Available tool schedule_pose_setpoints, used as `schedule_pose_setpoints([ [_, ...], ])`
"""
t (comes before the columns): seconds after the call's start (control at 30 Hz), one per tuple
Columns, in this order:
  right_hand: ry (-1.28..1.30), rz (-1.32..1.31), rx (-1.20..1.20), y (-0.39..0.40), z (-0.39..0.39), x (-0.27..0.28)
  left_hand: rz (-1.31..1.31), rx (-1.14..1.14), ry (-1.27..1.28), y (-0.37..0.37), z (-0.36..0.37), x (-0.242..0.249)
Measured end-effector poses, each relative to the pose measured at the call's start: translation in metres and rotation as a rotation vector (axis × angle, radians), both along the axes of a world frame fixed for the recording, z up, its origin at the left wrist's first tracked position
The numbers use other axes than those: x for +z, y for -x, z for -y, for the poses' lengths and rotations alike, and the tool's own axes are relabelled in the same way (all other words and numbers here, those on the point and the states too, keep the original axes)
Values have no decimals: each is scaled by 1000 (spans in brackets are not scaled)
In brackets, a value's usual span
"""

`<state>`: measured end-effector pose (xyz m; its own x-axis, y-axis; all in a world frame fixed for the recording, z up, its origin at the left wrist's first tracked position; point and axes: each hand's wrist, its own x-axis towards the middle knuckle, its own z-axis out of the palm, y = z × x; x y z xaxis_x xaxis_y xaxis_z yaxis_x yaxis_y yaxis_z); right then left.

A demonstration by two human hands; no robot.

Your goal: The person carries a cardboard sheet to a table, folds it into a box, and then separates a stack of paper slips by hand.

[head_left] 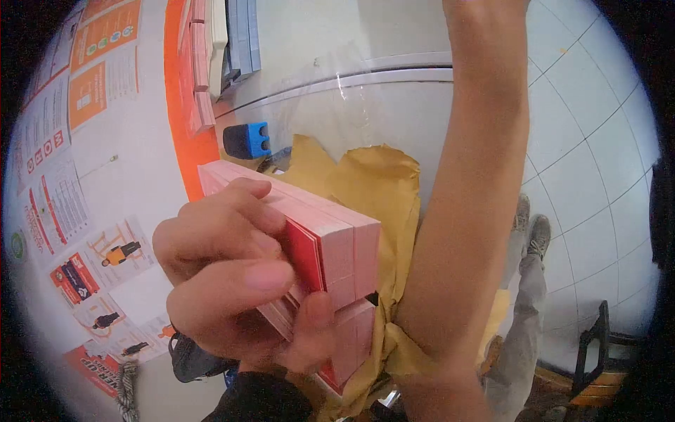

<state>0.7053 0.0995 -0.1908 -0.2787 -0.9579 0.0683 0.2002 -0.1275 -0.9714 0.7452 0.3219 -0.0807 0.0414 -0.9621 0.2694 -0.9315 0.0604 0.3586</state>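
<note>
Left hand point(232, 274) grasps pink card stack point(330, 246) close to the camera, thumb on its near end, long axis running away up-left; right arm point(471, 211) reaches up past it, its hand out of frame, state unknowable; crumpled brown paper point(373, 183) behind, blue block point(247, 140) farther off

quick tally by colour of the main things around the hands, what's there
pink: 1 stack of pink booklets, held in the left hand
blue: 1 blue block on the table behind
yellow-brown: 1 crumpled paper wrapping under the stack
total: 3
The right arm reaches up out of frame, so its hand is not visible.
</note>
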Motion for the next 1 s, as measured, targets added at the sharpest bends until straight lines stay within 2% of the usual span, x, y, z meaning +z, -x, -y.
schedule_pose_setpoints([
  [0.1, 3, 3, 7, -1, 0, -3, -6, -5, 4, 1, 0, 0],
  [0.2, -108, -16, 17, 2, -1, 13, -22, -13, 19, 0, 0, -2],
  [0.37, 5, 2, 7, 2, -4, 2, -52, 26, 90, 2, 2, -9],
  [0.43, -35, -27, -15, 1, -4, 7, -35, 16, 113, 2, 4, -12],
  [0.5, -97, -45, -12, 0, -1, 14, 13, -28, 58, -1, 4, -9],
  [0.63, -3, 14, -26, 1, -3, 3, 128, -67, -105, -5, 3, 10],
  [0.77, -127, -7, -7, 2, -1, 15, 95, -65, -13, -9, -2, 2],
  [0.87, -6, -14, -41, -1, 1, -2, 40, -7, 64, -4, -2, -4],
  [1.0, -5, 10, -30, 0, 0, -1, 17, 28, 136, 1, -1, -10],
])
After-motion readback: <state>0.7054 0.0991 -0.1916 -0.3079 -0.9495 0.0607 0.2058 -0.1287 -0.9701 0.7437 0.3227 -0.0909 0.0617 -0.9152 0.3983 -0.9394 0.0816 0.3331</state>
